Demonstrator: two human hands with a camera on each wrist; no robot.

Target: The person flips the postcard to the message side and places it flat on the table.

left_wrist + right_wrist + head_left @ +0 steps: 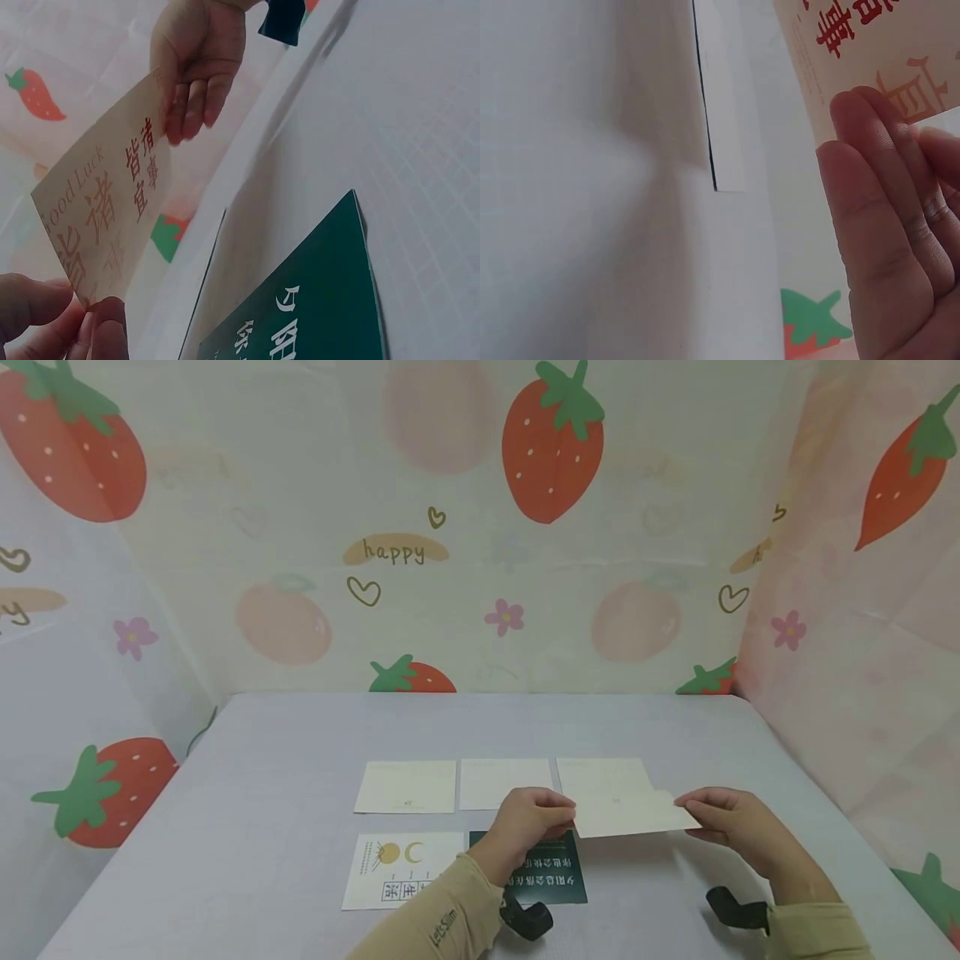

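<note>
A cream card [628,815] is held up over the table between both hands, its plain side showing in the head view. My left hand [525,827] pinches its left end, and my right hand [738,828] grips the right corner between thumb and fingers. From the left wrist view, the card's underside [105,202] bears red and tan characters and the words "Good Luck". Beneath my left hand lies a dark green card [558,872] with white characters, partly hidden by the wrist. Left of it is a white card [397,864] with a sun and moon, overlapped by the left sleeve.
Three pale cards form a back row: a left one [405,787], a middle one [504,782] and a right one [600,774], which the held card partly covers in view. They lie on a white table [262,827] before a strawberry-printed backdrop [480,568].
</note>
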